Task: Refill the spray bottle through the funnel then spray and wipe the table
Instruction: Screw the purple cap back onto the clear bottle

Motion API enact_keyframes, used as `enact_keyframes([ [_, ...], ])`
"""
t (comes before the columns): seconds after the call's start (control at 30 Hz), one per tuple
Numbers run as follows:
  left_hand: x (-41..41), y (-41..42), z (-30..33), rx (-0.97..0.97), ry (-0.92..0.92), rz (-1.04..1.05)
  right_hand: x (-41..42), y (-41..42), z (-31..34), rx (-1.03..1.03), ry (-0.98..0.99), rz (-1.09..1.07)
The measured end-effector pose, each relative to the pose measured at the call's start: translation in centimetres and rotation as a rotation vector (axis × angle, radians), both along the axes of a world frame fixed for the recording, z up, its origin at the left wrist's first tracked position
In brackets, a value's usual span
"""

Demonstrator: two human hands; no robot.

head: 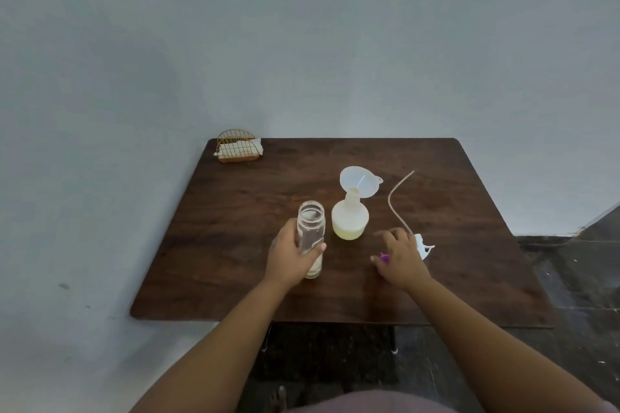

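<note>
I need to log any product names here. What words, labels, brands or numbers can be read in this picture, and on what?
None can be read.
Glass jar: clear, no label shows.
Spray bottle: plain, no print shows.
Funnel: plain.
Napkin holder: no text shows.
</note>
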State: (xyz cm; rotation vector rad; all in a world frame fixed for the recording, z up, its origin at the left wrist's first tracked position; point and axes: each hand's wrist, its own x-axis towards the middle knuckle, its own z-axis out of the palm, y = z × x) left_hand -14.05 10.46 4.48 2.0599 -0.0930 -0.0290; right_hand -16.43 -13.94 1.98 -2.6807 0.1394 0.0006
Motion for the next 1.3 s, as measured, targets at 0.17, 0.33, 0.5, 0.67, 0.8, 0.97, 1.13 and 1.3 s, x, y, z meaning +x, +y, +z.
enact_keyframes([
  [0.17, 2.1, 2.2, -0.3, 0.065, 0.001, 0.002, -0.3, 0.5, -1.9, -0.191, 0.277, -0.009],
  [0.33, 3.9, 3.1, -1.1, 0.08, 0.019, -0.014, -0.5, 1.2, -3.4, -0.158, 0.335, -0.081],
  [0.5, 5.2, 3.9, -1.3, 0.076, 0.037, -0.014, 0.1, 2.1, -3.5, -0.052, 0.339, -0.145],
  [0.67, 6.8, 5.1, -1.1, 0.08, 0.036, -0.033, 2.6, 5.9, 0.8, 0.484, 0.352, -0.284],
  [0.8, 7.5, 6.0, -0.5, 0.04, 0.042, -0.09, 5.1, 10.4, 5.1, 1.107, 0.251, -0.256],
  [0.97, 7.8, 6.2, 0.8, -0.063, 0.006, -0.11, 7.8, 13.3, 9.9, 1.217, 0.012, -0.035],
  [1.13, 7.9, 6.3, 1.2, -0.056, -0.018, -0.188, 9.4, 14.7, 10.7, 0.472, -0.17, 0.296],
  [1.3, 8.4, 6.8, 1.4, 0.007, -0.033, -0.255, 9.7, 16.0, 10.9, 0.116, -0.054, 0.372],
])
